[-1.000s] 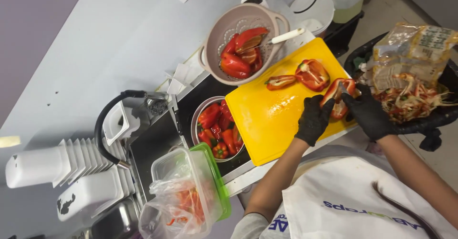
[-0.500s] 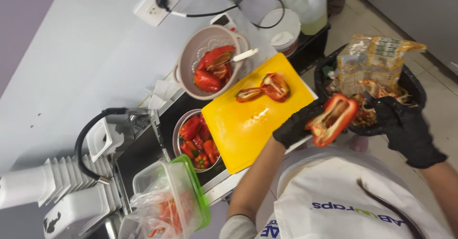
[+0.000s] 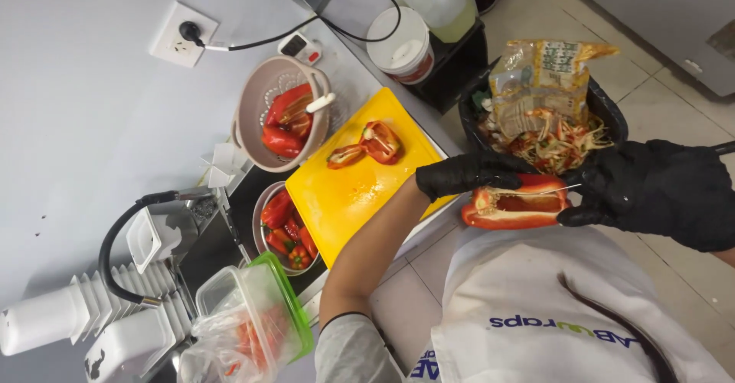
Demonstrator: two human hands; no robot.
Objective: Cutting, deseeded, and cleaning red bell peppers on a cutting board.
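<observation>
We lifted the pepper [image 3: 511, 205] off the board [image 3: 360, 184] | left hand [image 3: 467, 175] and right hand [image 3: 651, 192] grip its ends, beside the bin [image 3: 605, 107] | coring under way.

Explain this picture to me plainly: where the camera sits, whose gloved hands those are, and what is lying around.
The camera sits on a person's head and looks down, so both black-gloved hands are the wearer's own. The left hand grips one end of a halved red pepper; the right hand grips the other end and seems to hold a thin blade against it. Below them stands a black bin of scraps. On the counter lie a yellow cutting board with pepper pieces, a colander and a metal bowl, both holding red peppers.
</observation>
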